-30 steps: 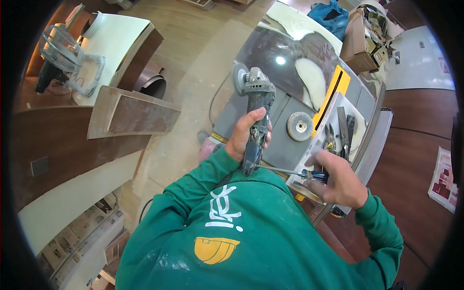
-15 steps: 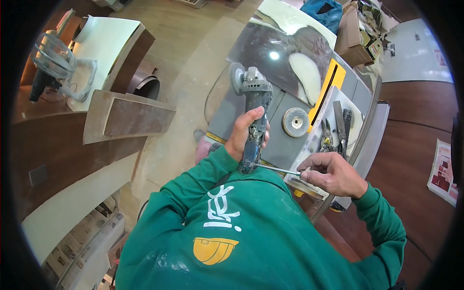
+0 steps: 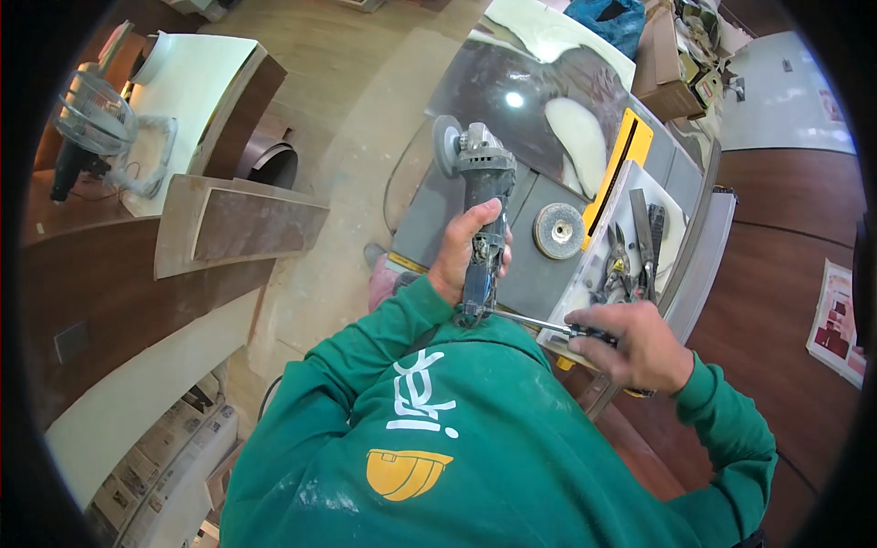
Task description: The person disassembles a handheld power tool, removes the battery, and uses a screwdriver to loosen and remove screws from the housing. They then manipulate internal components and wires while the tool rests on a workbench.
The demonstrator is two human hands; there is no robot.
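Observation:
My left hand is wrapped round the body of a dusty black angle grinder. The grinder points away from me, its disc at the far left end and its rear end near my green sweatshirt. In my right hand is a screwdriver with a dark handle, and its shaft reaches left to the grinder's rear end. Whether the tip sits in a screw is too small to tell. A round grey abrasive wheel lies on the grey work surface to the right of the grinder.
Snips and a long flat metal tool lie on a white tray at the right. A yellow ruler-like bar runs beside them. Farther back are a glossy dark sheet and a cardboard box. A fan stands at left.
My right hand has slid slightly right along the screwdriver, its fingers now round the handle rather than pinching near the shaft. The grinder and left hand have barely moved.

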